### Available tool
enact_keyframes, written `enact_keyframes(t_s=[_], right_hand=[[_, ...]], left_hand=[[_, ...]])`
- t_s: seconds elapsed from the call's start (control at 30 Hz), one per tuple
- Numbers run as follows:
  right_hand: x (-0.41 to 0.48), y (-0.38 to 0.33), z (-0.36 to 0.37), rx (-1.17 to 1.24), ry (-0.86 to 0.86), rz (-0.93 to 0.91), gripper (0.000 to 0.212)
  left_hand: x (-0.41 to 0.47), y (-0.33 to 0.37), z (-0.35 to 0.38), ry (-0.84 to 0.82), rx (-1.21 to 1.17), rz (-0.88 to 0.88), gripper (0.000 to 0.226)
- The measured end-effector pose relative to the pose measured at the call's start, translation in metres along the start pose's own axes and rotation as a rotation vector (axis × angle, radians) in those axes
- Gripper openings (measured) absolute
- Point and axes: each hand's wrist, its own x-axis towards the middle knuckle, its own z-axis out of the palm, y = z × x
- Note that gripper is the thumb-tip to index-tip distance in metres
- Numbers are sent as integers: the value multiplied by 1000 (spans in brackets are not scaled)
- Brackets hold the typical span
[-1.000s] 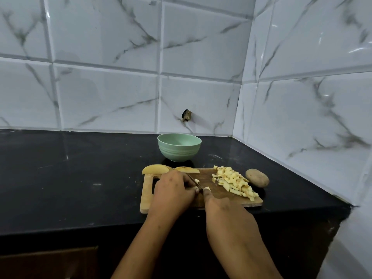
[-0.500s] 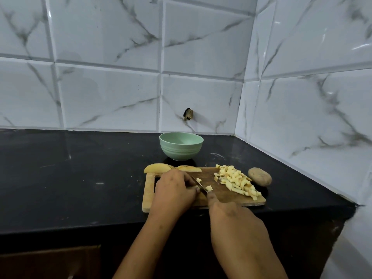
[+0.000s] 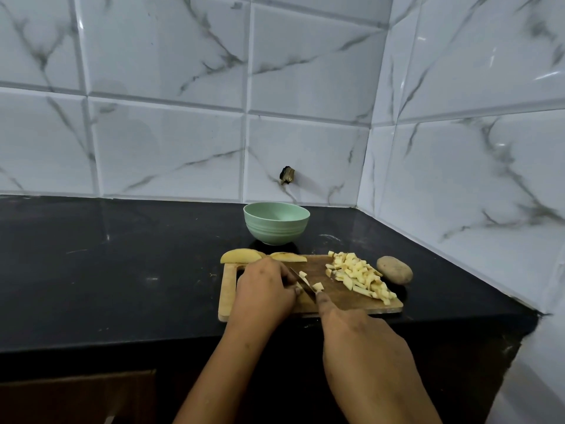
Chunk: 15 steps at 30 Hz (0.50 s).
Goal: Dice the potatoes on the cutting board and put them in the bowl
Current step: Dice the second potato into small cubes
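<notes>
Left hand (image 3: 264, 292) palm-down on cutting board (image 3: 336, 298), fingers curled, pinning potato piece (image 3: 299, 289); right hand (image 3: 360, 341) grips knife (image 3: 303, 284), forefinger along spine, blade just beside left fingertips; diced pile (image 3: 357, 275) on board's right; bowl (image 3: 276, 223) behind.

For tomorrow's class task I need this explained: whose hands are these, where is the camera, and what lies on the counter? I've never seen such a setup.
No machine here: a person works with two bare hands. The camera is worn on the head, looking forward and down, so both arms enter from the bottom edge. The right hand grips a knife, forefinger along the blade. The left hand curls over a potato piece beside the blade. Under them lies a wooden cutting board on a black counter. On the board's right side is a pile of diced potato; two larger cut pieces rest at its far edge. A whole potato lies on the counter right of the board. A green bowl stands behind the board; its visible inside looks empty.
</notes>
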Motion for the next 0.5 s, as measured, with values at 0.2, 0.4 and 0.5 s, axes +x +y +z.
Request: enact_keyframes(t_s=[0.2, 0.4, 0.5], right_hand=[[12, -3, 9, -31, 23, -8, 70], [29, 2, 6, 29, 101, -18, 53], [20, 6, -1, 84, 115, -11, 57]], left_hand=[[-1, 2, 0, 5, 11, 4, 15], [-8, 2, 1, 81, -15, -22, 10], [-10, 2, 0, 102, 5, -25, 12]])
